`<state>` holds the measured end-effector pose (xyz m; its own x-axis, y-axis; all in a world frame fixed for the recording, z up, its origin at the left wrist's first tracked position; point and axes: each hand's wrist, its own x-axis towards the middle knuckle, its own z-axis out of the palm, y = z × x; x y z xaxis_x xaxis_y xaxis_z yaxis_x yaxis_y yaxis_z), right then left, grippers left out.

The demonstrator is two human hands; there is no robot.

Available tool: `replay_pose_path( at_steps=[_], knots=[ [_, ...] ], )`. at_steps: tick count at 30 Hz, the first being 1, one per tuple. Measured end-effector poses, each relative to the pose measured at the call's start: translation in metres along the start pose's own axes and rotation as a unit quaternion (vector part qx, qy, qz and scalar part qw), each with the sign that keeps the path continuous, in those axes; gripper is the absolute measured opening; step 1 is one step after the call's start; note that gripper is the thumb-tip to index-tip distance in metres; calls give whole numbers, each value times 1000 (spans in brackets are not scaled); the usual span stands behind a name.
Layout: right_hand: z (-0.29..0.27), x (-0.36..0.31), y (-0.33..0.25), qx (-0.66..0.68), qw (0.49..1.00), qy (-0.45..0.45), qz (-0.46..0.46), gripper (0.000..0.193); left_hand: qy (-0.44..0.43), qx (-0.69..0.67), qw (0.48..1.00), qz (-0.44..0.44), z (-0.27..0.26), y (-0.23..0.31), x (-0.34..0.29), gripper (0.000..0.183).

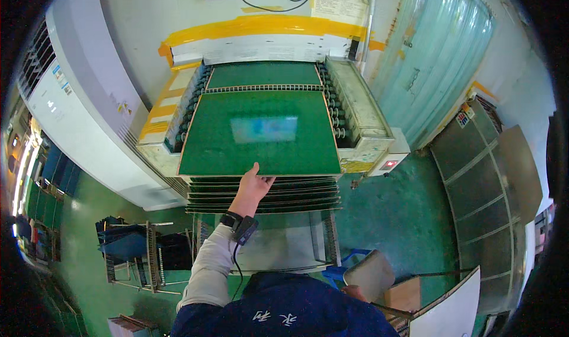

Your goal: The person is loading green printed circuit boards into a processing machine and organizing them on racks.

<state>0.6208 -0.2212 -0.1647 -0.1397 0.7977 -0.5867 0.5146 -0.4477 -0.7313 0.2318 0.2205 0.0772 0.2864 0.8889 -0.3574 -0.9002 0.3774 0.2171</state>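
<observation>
A large green panel [255, 138] with thin pale edges lies flat on a machine's roller bed, its front edge overhanging toward me. My left hand [253, 190] is closed on the middle of that front edge, thumb on top and fingers underneath. Beyond a cross roller [264, 88] lies a second green sheet [265, 74]. Just below my hand, several thin panels [264, 196] sit spaced one above another in a rack. Only a small part of my right hand [354, 292] shows at lower right, beside a beige-grey seat-like thing [370, 276]; its fingers are hidden.
Wheeled rollers [335, 115] flank the bed, inside metal side housings [358, 100]. A tall white cabinet [89, 106] stands at left, a low rack with dark sheets [136, 248] below it. Large boards [480, 200] lean at right; a white board [447, 307] is at lower right.
</observation>
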Motion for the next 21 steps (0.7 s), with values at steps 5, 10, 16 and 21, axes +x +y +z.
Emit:
replay_pose_path(
  at_steps=[5, 10, 16, 21],
  knots=[
    [3, -2, 7, 39, 999, 14, 1, 32, -6, 10, 1000, 2, 5, -4, 11, 28],
    [6, 0, 16, 83, 996, 26, -26, 28, 14, 26, 1000, -1, 3, 2, 24, 27],
    [8, -2, 2, 17, 999, 29, 12, 26, 34, 48, 998, 13, 18, -1, 18, 26],
    [8, 3, 4, 47, 998, 16, 30, 25, 29, 40, 999, 13, 13, -1, 25, 25]
  ],
)
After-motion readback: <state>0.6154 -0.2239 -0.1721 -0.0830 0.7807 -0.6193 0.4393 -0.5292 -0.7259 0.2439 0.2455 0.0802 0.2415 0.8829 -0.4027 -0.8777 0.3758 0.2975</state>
